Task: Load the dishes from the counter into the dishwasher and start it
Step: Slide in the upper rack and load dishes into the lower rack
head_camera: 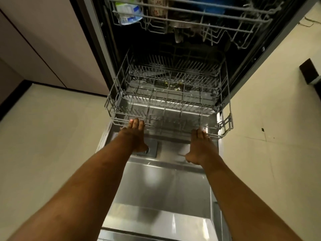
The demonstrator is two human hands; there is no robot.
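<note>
While the lower rack (pixel 113 94) stands drawn partway out of the dishwasher (pixel 240 63), over the lowered door (pixel 165 188), its front rail is met by both hands: the left hand (pixel 134 136) near the left corner, the right hand (pixel 199 145) near the right. Fingers are laid nearly straight on the rail, thumbs are held apart below it, and nothing is carried. This even, two-point contact is judged to keep the rack square on its runners; whether it is meant to be drawn out or sent in cannot be told.

Two racks are shown. No dish is counted in the lower one, and only food scraps are seen beneath its tines. In the upper rack (pixel 191 13) at least four items are made out: one plastic tub (pixel 128 11) with a blue label, one patterned cup (pixel 158 6), one blue vessel (pixel 213 6) and one steel vessel (pixel 178 25). No worktop is in view. Pale floor (pixel 43 136) is seen on both sides, and a cabinet front (pixel 43 40) at left.
</note>
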